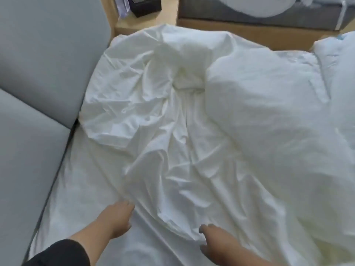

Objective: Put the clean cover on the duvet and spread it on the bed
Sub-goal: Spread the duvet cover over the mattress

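A crumpled white duvet cover lies bunched across the bed, its folds running toward me. The thick white duvet is heaped on the right half. My left hand reaches out at the near edge of the cover, fingertips touching a fold, nothing clearly gripped. My right hand hovers at the cover's lower edge with fingers spread. A black sleeve covers my left forearm.
A grey padded headboard stands along the left. A wooden nightstand with a dark box sits at the top. Beyond a strip of wooden floor is a grey bed base with white bedding on it.
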`<state>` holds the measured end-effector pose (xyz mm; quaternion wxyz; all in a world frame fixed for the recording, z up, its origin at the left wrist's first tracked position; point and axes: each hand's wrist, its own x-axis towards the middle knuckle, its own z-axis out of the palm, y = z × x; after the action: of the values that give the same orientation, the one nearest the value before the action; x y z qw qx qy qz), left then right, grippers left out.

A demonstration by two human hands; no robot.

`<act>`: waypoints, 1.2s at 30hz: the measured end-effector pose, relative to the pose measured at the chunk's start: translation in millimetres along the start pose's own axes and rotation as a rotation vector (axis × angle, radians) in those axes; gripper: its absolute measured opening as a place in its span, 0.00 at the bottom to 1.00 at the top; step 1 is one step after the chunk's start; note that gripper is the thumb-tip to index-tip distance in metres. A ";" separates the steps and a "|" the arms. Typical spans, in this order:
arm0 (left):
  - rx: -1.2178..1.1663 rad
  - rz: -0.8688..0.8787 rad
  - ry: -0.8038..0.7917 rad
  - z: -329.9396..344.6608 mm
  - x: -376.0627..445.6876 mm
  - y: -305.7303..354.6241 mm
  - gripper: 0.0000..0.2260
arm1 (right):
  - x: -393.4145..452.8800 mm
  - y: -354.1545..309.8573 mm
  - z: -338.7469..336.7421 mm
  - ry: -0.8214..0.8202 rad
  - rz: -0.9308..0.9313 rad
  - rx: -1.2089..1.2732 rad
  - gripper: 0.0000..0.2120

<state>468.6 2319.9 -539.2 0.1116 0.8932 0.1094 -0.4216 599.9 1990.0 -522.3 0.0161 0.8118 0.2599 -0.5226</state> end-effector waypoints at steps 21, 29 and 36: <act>-0.134 0.094 0.559 9.1 34.2 64.4 0.15 | -76.8 -23.1 -11.7 0.235 -0.179 0.579 0.07; -0.221 -0.026 0.590 -80.6 -18.8 97.5 0.30 | -277.7 -42.8 -124.1 0.321 -0.464 0.886 0.18; -0.404 0.057 0.622 -122.1 -77.5 151.2 0.29 | -402.4 -62.4 -146.7 0.541 -0.625 0.949 0.15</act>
<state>553.3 2203.9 -387.0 0.2590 0.9412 0.1942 -0.0967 567.6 1924.6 -95.6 -0.5659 0.7195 0.2196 -0.3373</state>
